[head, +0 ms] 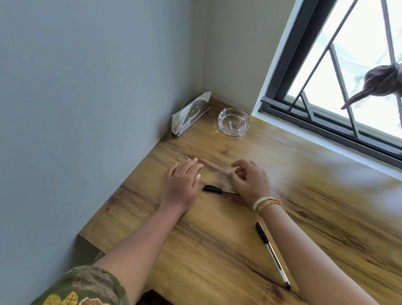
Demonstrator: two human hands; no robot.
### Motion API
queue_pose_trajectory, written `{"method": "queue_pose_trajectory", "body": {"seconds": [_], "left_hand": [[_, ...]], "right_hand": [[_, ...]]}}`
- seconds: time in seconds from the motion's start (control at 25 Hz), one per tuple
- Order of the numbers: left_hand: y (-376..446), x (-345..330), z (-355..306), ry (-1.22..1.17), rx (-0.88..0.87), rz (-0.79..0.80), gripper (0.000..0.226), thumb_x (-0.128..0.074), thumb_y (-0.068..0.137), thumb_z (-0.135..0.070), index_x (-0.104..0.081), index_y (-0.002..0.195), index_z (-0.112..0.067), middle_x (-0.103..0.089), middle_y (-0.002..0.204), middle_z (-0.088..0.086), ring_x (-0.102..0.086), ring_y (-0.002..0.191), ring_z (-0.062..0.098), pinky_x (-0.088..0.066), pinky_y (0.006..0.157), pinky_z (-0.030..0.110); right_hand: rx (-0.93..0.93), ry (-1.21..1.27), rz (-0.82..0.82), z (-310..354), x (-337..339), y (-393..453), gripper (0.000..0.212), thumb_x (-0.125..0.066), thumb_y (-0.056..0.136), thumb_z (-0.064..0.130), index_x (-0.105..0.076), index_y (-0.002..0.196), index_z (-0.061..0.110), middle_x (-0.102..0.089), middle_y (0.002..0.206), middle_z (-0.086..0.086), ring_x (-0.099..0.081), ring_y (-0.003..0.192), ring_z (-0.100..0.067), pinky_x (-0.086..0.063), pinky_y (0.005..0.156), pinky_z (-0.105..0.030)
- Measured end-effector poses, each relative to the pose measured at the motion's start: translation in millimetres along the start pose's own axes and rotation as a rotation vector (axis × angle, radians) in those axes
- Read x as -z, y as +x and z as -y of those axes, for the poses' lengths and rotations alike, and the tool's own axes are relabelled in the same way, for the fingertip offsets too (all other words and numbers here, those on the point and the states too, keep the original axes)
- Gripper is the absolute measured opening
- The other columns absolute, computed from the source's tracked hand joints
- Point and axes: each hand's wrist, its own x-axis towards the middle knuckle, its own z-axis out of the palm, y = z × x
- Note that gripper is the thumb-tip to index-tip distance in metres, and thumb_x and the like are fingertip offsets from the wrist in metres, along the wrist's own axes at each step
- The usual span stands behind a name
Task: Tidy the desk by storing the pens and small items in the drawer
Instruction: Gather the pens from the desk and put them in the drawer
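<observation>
Both hands are over a wooden worktop [233,247] that stands in a corner, with a wall on the left and a window [361,71] behind. The left hand [182,183] lies flat, palm down, fingers stretched and together; it holds nothing. The right hand [250,181] is just above the wood, its fingers loosely curled and spread, and it is empty too. A short black pen [220,190] lies between the two hands, and one end of it goes under the right wrist, which wears a bracelet [265,203]. A second pen [272,254], with a black cap and a clear body, lies beside the right forearm, pointing diagonally. Near the far corner stands a glass ashtray [233,122], and a small packet [190,116] leans at the wall beside it.
</observation>
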Motion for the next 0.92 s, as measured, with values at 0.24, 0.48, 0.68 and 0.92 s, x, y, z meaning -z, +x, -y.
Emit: {"method": "queue_pose_trajectory", "body": {"seconds": [0.24, 0.48, 0.68, 0.92], "left_hand": [[-18.7, 4.6, -33.0, -0.23, 0.24, 0.022, 0.034, -0.045, 0.098, -0.024, -0.06, 0.127, -0.014, -0.052, 0.14, 0.004, -0.046, 0.13, 0.021, -0.032, 0.111, 0.04], [-38.9, 9.5, -87.7, -0.656, 0.436, -0.071, 0.022, -0.059, 0.092, -0.024, -0.07, 0.1, -0.006, -0.07, 0.097, 0.01, -0.058, 0.073, 0.009, -0.043, 0.069, 0.022], [-60.6, 5.4, -108.5, -1.251, 0.682, 0.172, 0.017, -0.068, 0.089, -0.012, -0.067, 0.094, 0.003, -0.069, 0.081, 0.014, -0.067, 0.065, 0.016, -0.059, 0.061, 0.024], [-81.5, 7.4, -108.3, -1.266, 0.727, 0.194, 0.01, -0.066, 0.089, -0.009, -0.062, 0.081, -0.005, -0.064, 0.071, 0.01, -0.066, 0.05, 0.014, -0.059, 0.058, 0.031]], "right_hand": [[0.113, -0.146, 0.047, -15.7, 10.8, -51.3, 0.014, -0.068, 0.085, 0.022, -0.074, 0.095, 0.015, -0.063, 0.101, -0.003, -0.062, 0.091, -0.023, -0.047, 0.08, -0.025], [-0.055, 0.1, -0.262, 1.5, 12.4, -95.3, 0.009, -0.071, 0.081, 0.021, -0.073, 0.089, 0.017, -0.071, 0.085, -0.001, -0.066, 0.076, -0.02, -0.052, 0.071, -0.03], [-0.036, 0.158, -0.161, 6.0, 20.3, -132.6, 0.019, -0.073, 0.081, 0.029, -0.074, 0.098, 0.018, -0.072, 0.095, 0.001, -0.064, 0.083, -0.014, -0.054, 0.079, -0.035], [-0.337, -0.061, -0.152, -19.3, 40.2, -158.6, 0.032, -0.071, 0.075, 0.028, -0.059, 0.1, 0.011, -0.058, 0.103, -0.008, -0.057, 0.097, -0.026, -0.045, 0.083, -0.032]]}}
